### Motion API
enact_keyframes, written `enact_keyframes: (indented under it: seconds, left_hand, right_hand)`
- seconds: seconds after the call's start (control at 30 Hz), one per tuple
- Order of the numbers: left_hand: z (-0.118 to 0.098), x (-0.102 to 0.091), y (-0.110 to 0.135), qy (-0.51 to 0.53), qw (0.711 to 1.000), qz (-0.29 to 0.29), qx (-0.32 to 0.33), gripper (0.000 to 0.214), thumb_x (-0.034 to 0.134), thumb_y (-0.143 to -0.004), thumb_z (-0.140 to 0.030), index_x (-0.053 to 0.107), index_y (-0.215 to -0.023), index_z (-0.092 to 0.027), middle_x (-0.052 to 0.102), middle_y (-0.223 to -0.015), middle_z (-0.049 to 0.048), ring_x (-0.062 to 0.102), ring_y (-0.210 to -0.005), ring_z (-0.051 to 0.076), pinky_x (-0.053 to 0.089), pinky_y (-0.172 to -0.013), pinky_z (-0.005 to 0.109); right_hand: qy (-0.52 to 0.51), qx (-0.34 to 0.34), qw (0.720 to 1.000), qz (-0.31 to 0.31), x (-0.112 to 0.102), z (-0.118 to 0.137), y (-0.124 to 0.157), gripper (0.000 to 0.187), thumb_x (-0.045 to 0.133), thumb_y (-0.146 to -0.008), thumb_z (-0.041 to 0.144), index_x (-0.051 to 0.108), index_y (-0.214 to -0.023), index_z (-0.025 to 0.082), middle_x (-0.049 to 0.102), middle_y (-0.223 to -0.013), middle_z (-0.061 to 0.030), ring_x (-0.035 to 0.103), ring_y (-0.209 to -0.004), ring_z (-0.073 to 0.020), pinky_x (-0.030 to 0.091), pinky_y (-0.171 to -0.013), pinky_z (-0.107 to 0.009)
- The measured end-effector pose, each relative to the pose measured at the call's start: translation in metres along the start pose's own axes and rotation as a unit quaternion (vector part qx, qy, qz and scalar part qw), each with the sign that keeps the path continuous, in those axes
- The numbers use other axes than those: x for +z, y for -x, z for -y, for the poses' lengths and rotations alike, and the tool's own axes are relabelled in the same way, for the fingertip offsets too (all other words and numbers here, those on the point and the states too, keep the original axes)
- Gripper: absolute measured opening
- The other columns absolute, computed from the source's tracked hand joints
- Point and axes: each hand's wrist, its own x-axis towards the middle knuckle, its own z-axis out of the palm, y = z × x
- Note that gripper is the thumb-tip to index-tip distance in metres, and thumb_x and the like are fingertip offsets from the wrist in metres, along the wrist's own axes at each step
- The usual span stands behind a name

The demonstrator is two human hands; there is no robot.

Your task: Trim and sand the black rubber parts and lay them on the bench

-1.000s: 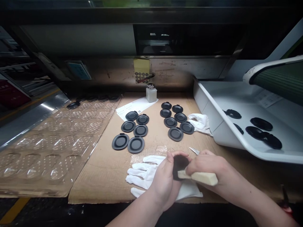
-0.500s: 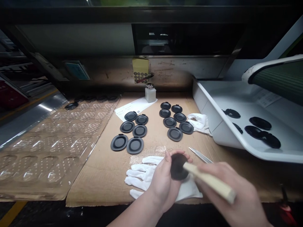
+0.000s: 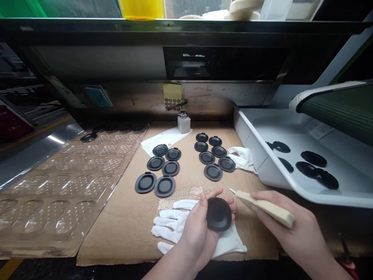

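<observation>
My left hand is closed around the edge of a black oval plastic lid, its shallow dished face turned up. My right hand grips a cream-coloured flat stick, whose exact kind I cannot make out; its tip is apart from the lid, to the right. A metal utility knife lies on the cardboard, mostly hidden behind the stick. Under my left hand is a white glove. Beyond, similar black lids lie in a left group and a right group.
On the left lies a clear blister tray with several black pieces at its far end. A white bin at right holds more black parts. A pump bottle stands on a paper sheet. Another white glove touches the bin.
The stick has come off the lid, and my right hand has moved slightly right with it. My left hand still holds the lid. The view has tilted up, showing the shelf above.
</observation>
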Motion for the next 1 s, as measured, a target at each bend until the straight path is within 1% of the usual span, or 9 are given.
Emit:
enact_keyframes:
  seconds: [0.17,0.27,0.43,0.57,0.7,0.77,0.87,0.93,1.0]
  left_hand:
    - [0.001,-0.001,-0.002,-0.014,0.999,0.037,0.013,0.043,0.036,-0.085,-0.043,0.052,-0.103,-0.008,0.059,-0.103,0.0200,0.056,-0.097,0.027,0.038,-0.088,0.041]
    - [0.001,-0.001,-0.002,-0.038,0.998,0.050,0.020,0.040,0.034,-0.086,-0.041,0.055,-0.097,-0.009,0.059,-0.100,0.0162,0.055,-0.093,0.022,0.040,-0.083,0.035]
    - [0.000,-0.001,0.000,-0.068,0.997,0.006,0.036,0.039,0.036,-0.085,-0.042,0.055,-0.098,-0.011,0.059,-0.096,0.0119,0.054,-0.086,0.016,0.040,-0.076,0.028]
    - [0.001,-0.001,0.000,-0.047,0.998,0.029,0.038,0.039,0.037,-0.085,-0.043,0.054,-0.097,-0.010,0.059,-0.096,0.0139,0.056,-0.089,0.021,0.041,-0.078,0.032]
    - [0.002,0.001,-0.001,-0.018,0.999,0.008,0.032,0.039,0.040,-0.083,-0.043,0.050,-0.101,-0.011,0.060,-0.100,0.0170,0.056,-0.098,0.027,0.038,-0.088,0.039]
    - [0.002,0.001,-0.001,-0.020,0.999,0.002,0.031,0.040,0.040,-0.083,-0.045,0.049,-0.103,-0.011,0.060,-0.103,0.0176,0.056,-0.100,0.028,0.036,-0.092,0.041]
    - [0.001,0.001,0.001,-0.030,0.998,0.018,0.043,0.042,0.038,-0.084,-0.045,0.049,-0.104,-0.011,0.059,-0.104,0.0178,0.056,-0.100,0.027,0.035,-0.094,0.043]
    - [0.000,0.001,0.002,-0.030,0.998,0.028,0.050,0.044,0.036,-0.084,-0.046,0.049,-0.105,-0.010,0.060,-0.102,0.0176,0.056,-0.100,0.027,0.033,-0.096,0.043]
    - [0.000,0.000,0.003,-0.021,0.998,0.037,0.050,0.044,0.034,-0.084,-0.047,0.049,-0.105,-0.011,0.060,-0.101,0.0170,0.056,-0.099,0.026,0.033,-0.096,0.043]
  right_hand:
    - [-0.036,-0.147,0.973,0.173,-0.006,0.012,0.009,0.018,0.052,-0.081,0.020,0.057,-0.098,0.020,0.060,-0.090,-0.0040,0.055,-0.080,-0.0133,0.043,-0.068,-0.025]
    - [0.012,-0.159,0.976,0.148,0.001,0.013,-0.005,0.018,0.048,-0.083,0.017,0.057,-0.098,0.020,0.061,-0.089,-0.0033,0.051,-0.074,-0.0126,0.038,-0.064,-0.027]
    - [0.032,-0.181,0.978,0.097,0.008,0.009,-0.027,0.021,0.044,-0.085,0.014,0.057,-0.100,0.022,0.061,-0.084,-0.0016,0.046,-0.069,-0.0115,0.033,-0.061,-0.028]
    - [-0.007,-0.159,0.982,0.105,0.010,0.011,-0.005,0.023,0.048,-0.083,0.017,0.053,-0.105,0.020,0.060,-0.090,-0.0046,0.050,-0.074,-0.0124,0.037,-0.062,-0.027]
    - [-0.083,-0.118,0.975,0.167,0.006,0.025,0.023,0.019,0.057,-0.077,0.018,0.053,-0.096,0.021,0.059,-0.080,-0.0003,0.054,-0.069,-0.0103,0.043,-0.060,-0.023]
    - [-0.102,-0.063,0.986,0.114,0.000,0.028,0.029,0.020,0.058,-0.076,0.018,0.052,-0.095,0.022,0.061,-0.081,0.0014,0.058,-0.070,-0.0092,0.046,-0.062,-0.018]
    - [-0.018,0.028,0.999,0.005,-0.009,0.018,0.029,0.019,0.058,-0.076,0.022,0.053,-0.095,0.024,0.062,-0.087,0.0024,0.060,-0.074,-0.0085,0.047,-0.064,-0.013]
    - [0.062,0.030,0.998,-0.016,-0.012,0.003,0.029,0.020,0.057,-0.078,0.025,0.055,-0.097,0.024,0.062,-0.091,0.0024,0.060,-0.078,-0.0093,0.047,-0.071,-0.015]
    - [0.122,-0.006,0.992,-0.024,-0.013,-0.013,0.029,0.024,0.054,-0.078,0.026,0.055,-0.102,0.024,0.061,-0.098,0.0011,0.059,-0.086,-0.0120,0.045,-0.082,-0.021]
